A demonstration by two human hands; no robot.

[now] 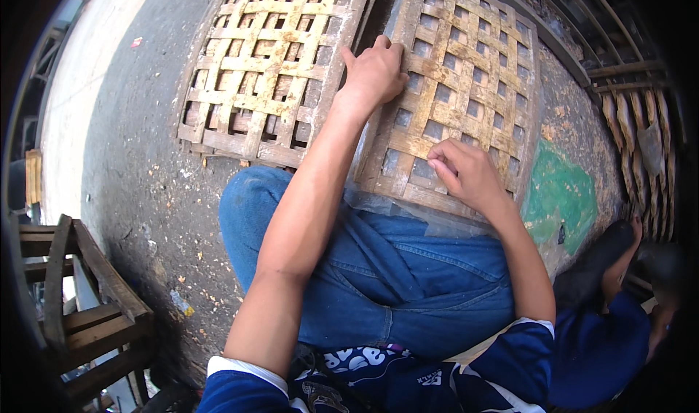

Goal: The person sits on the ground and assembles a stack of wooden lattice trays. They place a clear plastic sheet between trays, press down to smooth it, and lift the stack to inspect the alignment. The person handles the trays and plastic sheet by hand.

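Note:
Two woven bamboo lattice panels in wooden frames lie side by side in front of me. My left hand (pixel 375 71) reaches to the gap between them. Its fingers are apart, the thumb toward the left lattice panel (pixel 266 67) and the others over the inner edge of the right lattice panel (pixel 455 100). Above the near part of that right panel, my right hand (pixel 470 174) is closed, with thumb and forefinger drawn together. Whatever its curled fingers may hold is hidden. Brown stains and bits of dirt mark the slats of both panels.
A green patch (pixel 561 194) covers the ground right of the panels. Wooden slatted crates (pixel 98 318) stand at lower left. At far right are wavy-edged upright slats (pixel 641 151) and another person's foot and dark blue clothing (pixel 601 347). Crumbs litter the grey ground.

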